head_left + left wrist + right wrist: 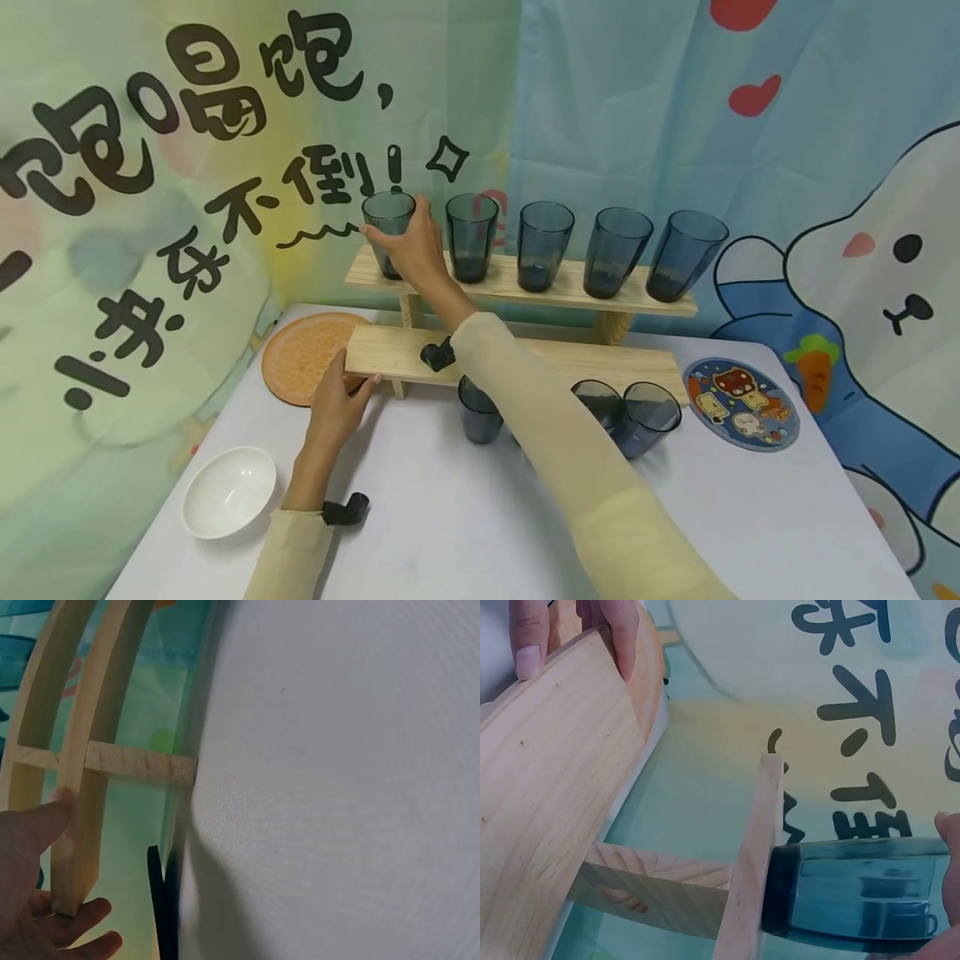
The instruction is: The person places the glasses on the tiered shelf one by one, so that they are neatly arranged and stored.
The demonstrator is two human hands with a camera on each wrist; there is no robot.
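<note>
My right hand (416, 250) holds the leftmost blue-tinted glass (390, 212) around its sides. This glass stands upright at the left end of the upper board (566, 282) of a two-tier wooden shelf, its base right at the wood in the right wrist view. With thumb at the front edge and fingers around the end, my left hand (337, 408) grips the left end of the lower board (390, 354). In the left wrist view, the thumb (52, 817) presses on that board's edge. Several matching glasses (546, 242) line the upper board to the right.
More glasses (480, 421) stand on the white table in front of the lower board, partly behind my right sleeve (570, 442). A white bowl (229, 492) sits front left. An orange round mat (300, 354) lies at left, a blue patterned mat (742, 404) at right.
</note>
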